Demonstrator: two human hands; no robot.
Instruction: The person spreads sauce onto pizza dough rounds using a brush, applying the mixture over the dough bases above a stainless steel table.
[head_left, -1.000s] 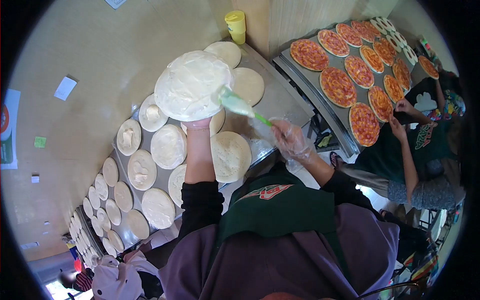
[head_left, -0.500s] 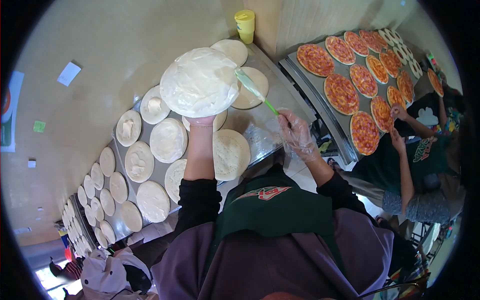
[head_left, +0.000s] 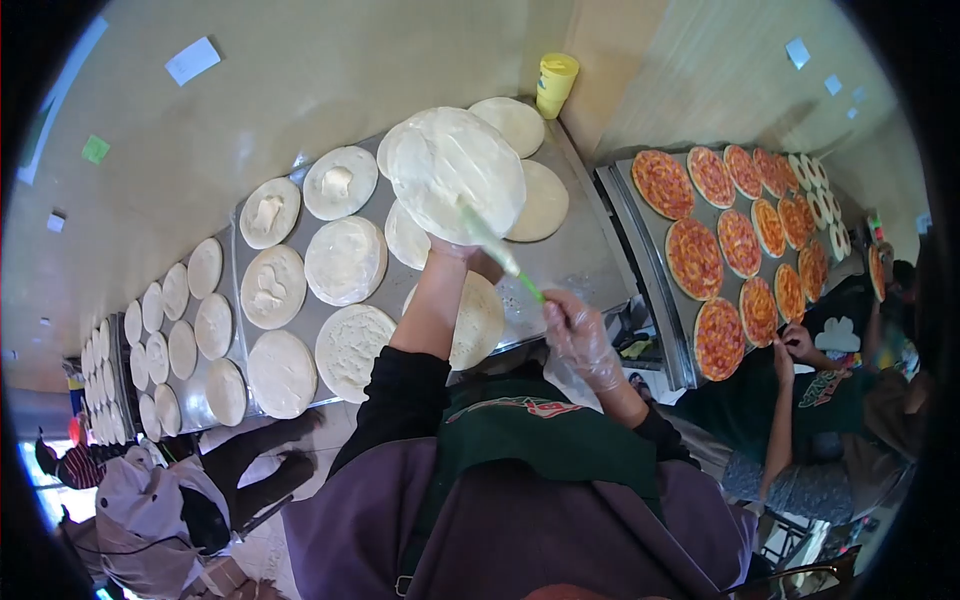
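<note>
A round dough base [head_left: 455, 170] coated with white cream rests raised on my left hand [head_left: 452, 249], which is mostly hidden beneath it. My right hand [head_left: 577, 335], in a clear plastic glove, is closed on the green handle of a spatula [head_left: 487, 240]. The spatula's cream-covered blade lies against the lower part of the raised base. Below and around it, more pale bases lie on the metal table [head_left: 570, 275]. One base [head_left: 345, 260] is spread with cream, and another [head_left: 338, 182] carries a lump of it.
A yellow lidded cup [head_left: 556, 84] stands at the table's back corner by the wall. On the right, a second metal table [head_left: 660, 300] bears several red-topped pizzas [head_left: 694, 258], with a co-worker's hands [head_left: 790, 345] at its edge. Another person [head_left: 150, 500] is at the lower left.
The view has shifted, so the tables appear lower. The raised base is tilted differently, and the spatula blade has moved from its right edge onto its lower surface.
</note>
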